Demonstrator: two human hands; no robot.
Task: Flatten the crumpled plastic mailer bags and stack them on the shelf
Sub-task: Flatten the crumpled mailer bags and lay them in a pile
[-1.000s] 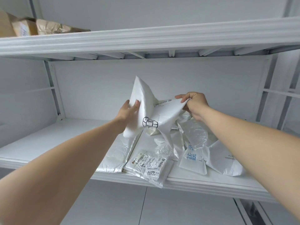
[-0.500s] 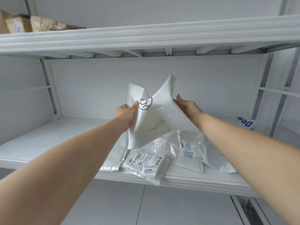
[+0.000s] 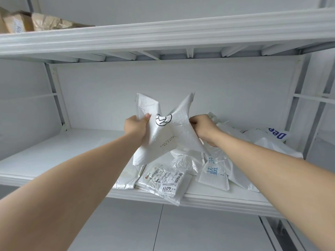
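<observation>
A crumpled white mailer bag [image 3: 168, 134] with a black round logo hangs in the air above the white shelf [image 3: 59, 153]. My left hand [image 3: 136, 126] grips its left edge and my right hand [image 3: 204, 127] grips its right edge. Below it on the shelf lie a flat mailer with a shipping label [image 3: 163, 180], a clear crinkled bag [image 3: 184, 163] and a white bag with blue characters [image 3: 213, 173]. More crumpled white bags [image 3: 272, 142] are heaped at the right, one with blue letters.
The left part of the shelf is bare white board. An upper shelf [image 3: 163, 35] runs overhead, with brown paper parcels [image 3: 36, 22] at its left end. White uprights [image 3: 58, 98] frame both sides. The label mailer overhangs the shelf's front edge.
Both hands have turned and spread the logo bag, so its logo side now faces me. My right hand has moved down and gripped the right edge. The view shifted slightly left.
</observation>
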